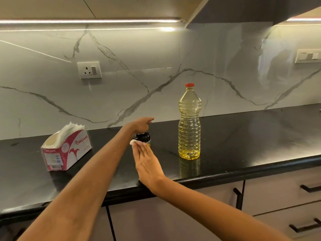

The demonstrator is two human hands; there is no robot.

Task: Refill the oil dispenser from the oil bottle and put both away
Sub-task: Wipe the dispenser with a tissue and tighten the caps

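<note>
The oil dispenser (143,137), a small jar with a black top, stands on the black countertop (243,136). My left hand (141,124) comes down on its top from above and grips it, index finger pointing right. My right hand (147,164) lies flat-fingered against the dispenser's near side, pressing a white tissue (132,142) to it. The dispenser's lower body is hidden behind these fingers. The clear plastic oil bottle (189,122) stands upright to the right, apart from both hands. Its red cap is on and only a little yellow oil sits at its bottom.
An opened red-and-white tissue box (66,150) lies on the counter to the left. The marble backsplash carries a socket (89,70) and a switch plate (307,56). Drawers with black handles (311,188) sit below the counter edge at the right.
</note>
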